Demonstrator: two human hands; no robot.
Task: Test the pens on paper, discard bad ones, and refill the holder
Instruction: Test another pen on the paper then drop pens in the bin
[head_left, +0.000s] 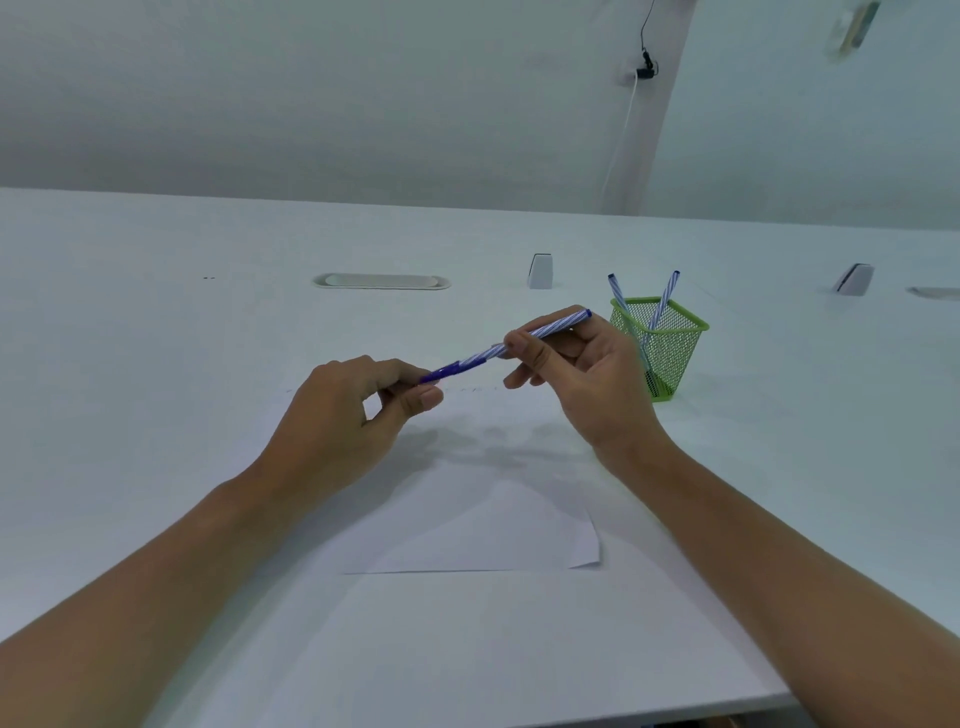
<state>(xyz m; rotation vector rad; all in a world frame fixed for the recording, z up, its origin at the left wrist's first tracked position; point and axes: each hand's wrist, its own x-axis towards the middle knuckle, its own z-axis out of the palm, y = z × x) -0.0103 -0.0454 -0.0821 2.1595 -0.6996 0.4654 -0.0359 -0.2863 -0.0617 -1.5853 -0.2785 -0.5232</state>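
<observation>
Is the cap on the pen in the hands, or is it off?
On. The blue cap sits on the striped pen; the left hand pinches it, the right hand holds the barrel.

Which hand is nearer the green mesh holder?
Right. The right hand sits just beside the green mesh holder, partly overlapping it in view; the left hand is farther off, across the pen.

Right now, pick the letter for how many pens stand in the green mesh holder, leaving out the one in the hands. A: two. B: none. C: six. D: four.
A: two striped pens lean out of the green mesh holder, while a third pen is held over the paper between the left hand and right hand.
</observation>
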